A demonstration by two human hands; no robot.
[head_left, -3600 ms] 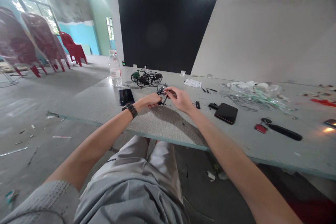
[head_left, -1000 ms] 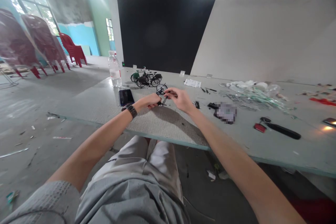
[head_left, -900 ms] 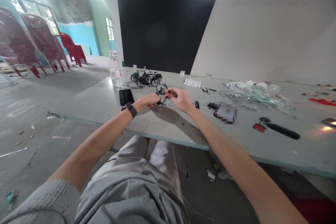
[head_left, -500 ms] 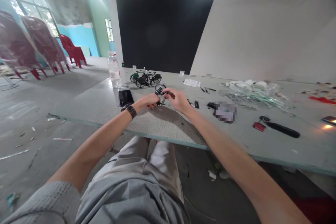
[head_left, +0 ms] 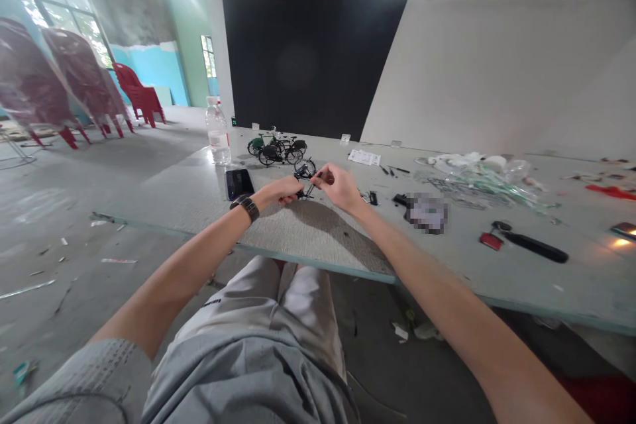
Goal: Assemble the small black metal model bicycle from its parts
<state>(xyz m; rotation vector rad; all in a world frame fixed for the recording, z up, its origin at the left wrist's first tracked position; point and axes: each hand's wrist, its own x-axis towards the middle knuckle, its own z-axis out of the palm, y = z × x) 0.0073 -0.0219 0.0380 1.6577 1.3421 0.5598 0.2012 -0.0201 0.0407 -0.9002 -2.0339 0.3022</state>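
Left hand [head_left: 283, 190]: closing around a miniature bicycle [head_left: 307, 191], steadying it.
Right hand [head_left: 338, 187]: pinching at its wheel [head_left: 305, 168], nearly shut.
Bench [head_left: 318, 232]: carrying model bicycles [head_left: 277, 151] at 12 o'clock.

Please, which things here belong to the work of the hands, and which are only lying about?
Belonging to the work:
left hand
right hand
small black model bicycle part
probably the small black pieces

Lying about:
smartphone
plastic water bottle
two model bicycles
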